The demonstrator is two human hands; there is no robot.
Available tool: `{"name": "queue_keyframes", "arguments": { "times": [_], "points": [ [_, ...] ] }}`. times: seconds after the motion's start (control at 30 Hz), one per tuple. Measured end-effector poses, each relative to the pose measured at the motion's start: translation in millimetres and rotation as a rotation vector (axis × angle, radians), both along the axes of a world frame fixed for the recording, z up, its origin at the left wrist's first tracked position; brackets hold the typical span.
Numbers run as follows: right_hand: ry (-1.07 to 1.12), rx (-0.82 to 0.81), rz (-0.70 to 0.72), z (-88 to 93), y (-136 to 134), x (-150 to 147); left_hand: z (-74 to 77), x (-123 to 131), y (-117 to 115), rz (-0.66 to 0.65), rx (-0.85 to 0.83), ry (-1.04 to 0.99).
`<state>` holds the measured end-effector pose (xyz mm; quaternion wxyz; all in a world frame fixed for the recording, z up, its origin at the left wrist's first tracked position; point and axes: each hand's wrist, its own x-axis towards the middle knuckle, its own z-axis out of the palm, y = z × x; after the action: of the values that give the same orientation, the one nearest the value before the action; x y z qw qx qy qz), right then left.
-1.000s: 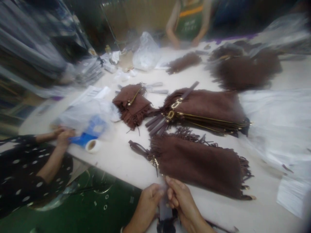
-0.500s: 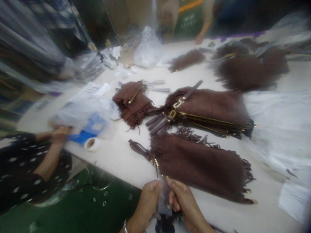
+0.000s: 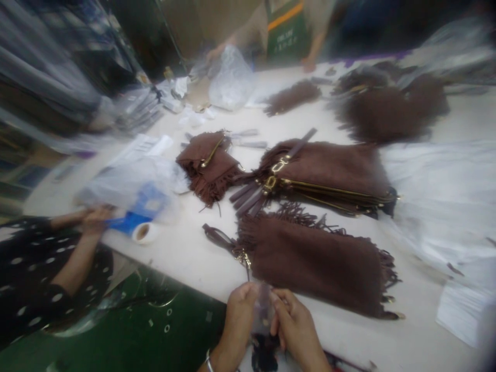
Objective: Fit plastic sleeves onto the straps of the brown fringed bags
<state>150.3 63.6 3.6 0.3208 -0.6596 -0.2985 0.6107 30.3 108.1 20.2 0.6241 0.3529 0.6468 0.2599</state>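
My left hand (image 3: pixel 241 316), with a bracelet at the wrist, pinches one side of a small clear plastic bag (image 3: pixel 263 313). On the other side, my right hand (image 3: pixel 297 321) closes its thumb and fingers on the same bag. Something dark (image 3: pixel 264 353) shows just below it between my wrists, too blurred to name. Just beyond my hands lies a brown fringed pouch (image 3: pixel 310 258) with a wrist strap (image 3: pixel 217 236) and gold clasp at its left end. Behind it rests a stack of similar brown pouches (image 3: pixel 337 168) with gold zippers.
A folded brown fringed piece (image 3: pixel 209 160) lies left of the stack; more brown pouches (image 3: pixel 395 111) lie at the back right. White sheeting (image 3: pixel 437 206) covers the right side. At the left, a co-worker's hands (image 3: pixel 95 219) are near blue-and-clear plastic and a tape roll (image 3: pixel 142 233). Another person stands behind the table.
The view has shifted slightly, so the table things sit a little further left. My hands still hold the plastic bag, the right fingers slightly repositioned. A far person's arm now reaches towards the plastic bag at the back.
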Motion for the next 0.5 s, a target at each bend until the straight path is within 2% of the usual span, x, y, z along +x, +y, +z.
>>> {"name": "queue_keyframes", "arguments": {
  "times": [0.27,0.37,0.5],
  "points": [
    [-0.006,-0.003,-0.104,0.1,12,-9,-11.9,-2,-5,-0.02,0.062,0.036],
    [-0.045,0.018,-0.082,3.1,11,-10,-14.5,-1,-5,0.011,0.034,-0.02],
    [-0.269,0.164,0.002,8.7,11,-5,-12.8,2,-1,0.078,-0.023,-0.131]
  ]
}}
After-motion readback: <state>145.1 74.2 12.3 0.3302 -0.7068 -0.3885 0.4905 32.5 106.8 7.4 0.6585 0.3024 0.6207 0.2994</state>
